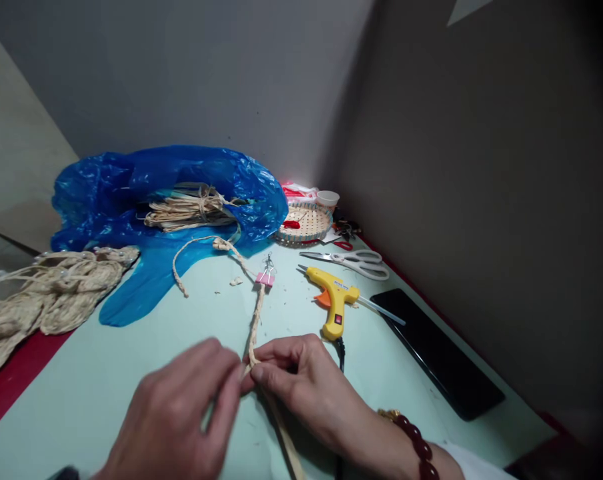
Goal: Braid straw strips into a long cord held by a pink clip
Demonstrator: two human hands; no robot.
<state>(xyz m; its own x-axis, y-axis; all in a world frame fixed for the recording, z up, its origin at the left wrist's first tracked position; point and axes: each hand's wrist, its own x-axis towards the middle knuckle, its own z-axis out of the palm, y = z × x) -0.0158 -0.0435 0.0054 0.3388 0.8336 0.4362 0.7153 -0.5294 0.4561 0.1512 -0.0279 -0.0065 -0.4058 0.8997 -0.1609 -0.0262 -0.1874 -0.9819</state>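
Observation:
A pale straw braid (256, 317) runs toward me from a pink binder clip (265, 280) that grips its far end. My right hand (301, 373) pinches the braid's near end between thumb and fingers. Slightly blurred, my left hand (181, 400) is closed at the fingertips on a straw strand just left of that point. Another loose strand (284, 433) hangs down from under my right hand toward the bottom edge. Beyond the clip, a thin knotted tail of straw (224, 245) curls across the table.
A blue plastic bag (181, 160) holds a straw bundle (191, 208) at the back. Finished braided pieces (76, 287) lie left. On the right are a yellow glue gun (337, 300), scissors (364, 262) and a black phone (441, 353). A woven basket (306, 230) stands behind, near the wall.

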